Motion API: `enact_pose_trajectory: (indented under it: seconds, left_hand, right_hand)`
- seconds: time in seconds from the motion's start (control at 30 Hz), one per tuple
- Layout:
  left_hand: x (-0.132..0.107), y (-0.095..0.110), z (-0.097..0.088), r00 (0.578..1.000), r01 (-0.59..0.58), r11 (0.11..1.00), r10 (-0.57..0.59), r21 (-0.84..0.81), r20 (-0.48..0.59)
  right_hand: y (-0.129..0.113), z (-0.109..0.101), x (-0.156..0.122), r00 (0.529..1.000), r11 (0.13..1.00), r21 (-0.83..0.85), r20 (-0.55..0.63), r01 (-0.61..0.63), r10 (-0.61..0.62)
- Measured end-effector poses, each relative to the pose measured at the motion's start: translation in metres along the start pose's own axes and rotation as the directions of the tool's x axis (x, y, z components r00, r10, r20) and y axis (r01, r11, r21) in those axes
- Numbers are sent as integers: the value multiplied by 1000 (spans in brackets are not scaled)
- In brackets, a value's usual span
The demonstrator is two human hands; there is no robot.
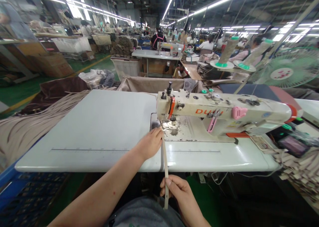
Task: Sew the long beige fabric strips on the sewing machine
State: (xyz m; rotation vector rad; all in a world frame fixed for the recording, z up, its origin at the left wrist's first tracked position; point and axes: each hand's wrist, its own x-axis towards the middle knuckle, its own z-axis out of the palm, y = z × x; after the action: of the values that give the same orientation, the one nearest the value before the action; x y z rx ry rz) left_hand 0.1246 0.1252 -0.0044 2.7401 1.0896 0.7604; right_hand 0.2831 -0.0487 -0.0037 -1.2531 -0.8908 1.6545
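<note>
A thin beige strap (165, 160) runs from the needle area of the white sewing machine (219, 115) down over the table's front edge. My left hand (149, 143) rests on the white table (99, 127) with its fingers closed on the strap's upper end beside the presser foot. My right hand (178, 190) is below the table edge, near my lap, pinching the strap's lower part. The strap hangs taut between both hands.
Piles of beige straps lie at the left (30, 124) and at the right (301, 170). A fan (289, 70) and thread cones (226, 54) stand behind the machine. A blue crate (27, 193) sits lower left. Other workers sit at machines far back.
</note>
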Motion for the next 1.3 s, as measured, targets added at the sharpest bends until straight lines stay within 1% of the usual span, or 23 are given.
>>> enact_pose_trajectory:
  seconds: [0.17,0.33,0.47,0.53,0.6,0.67,0.77,0.87,0.93,1.03,1.13,1.3]
  left_hand:
    - [0,-2,4,1000,27,999,-27,-36,-8]
    - [-2,0,0,1000,-8,1000,8,25,22]
    - [-3,1,-3,997,-47,998,44,52,56]
    - [-3,2,-4,998,-47,997,44,56,51]
    - [-3,2,-4,999,-35,998,33,52,37]
    - [-3,2,-4,999,-26,998,25,49,27]
    - [-3,2,-3,1000,-23,998,22,52,23]
    - [-2,2,-3,1000,-21,998,19,59,25]
    - [-2,2,-3,999,-23,997,21,68,30]
    - [-2,2,-4,999,-29,996,26,86,35]
    - [-2,2,-3,999,-33,995,29,98,41]
    - [-3,1,-3,999,-17,998,14,68,49]
  right_hand:
    - [-1,0,-1,1000,1000,-8,-20,2,-2]
    - [4,-5,3,999,999,3,11,36,-36]
    - [-1,-5,3,992,990,-73,33,122,-120]
    - [-6,-3,1,984,978,-108,43,177,-174]
    - [-11,-1,-1,978,971,-123,55,207,-201]
    - [-14,1,-2,980,970,-141,43,199,-195]
    - [-13,2,-2,988,979,-138,-11,149,-152]
    - [-8,2,-1,997,998,-11,-33,69,-69]
    - [-6,2,-1,999,998,56,-38,38,-36]
    - [-3,2,0,998,997,68,-47,34,-31]
    - [0,0,2,999,998,59,-29,38,-36]
    - [7,-4,5,999,999,25,-29,42,-42]
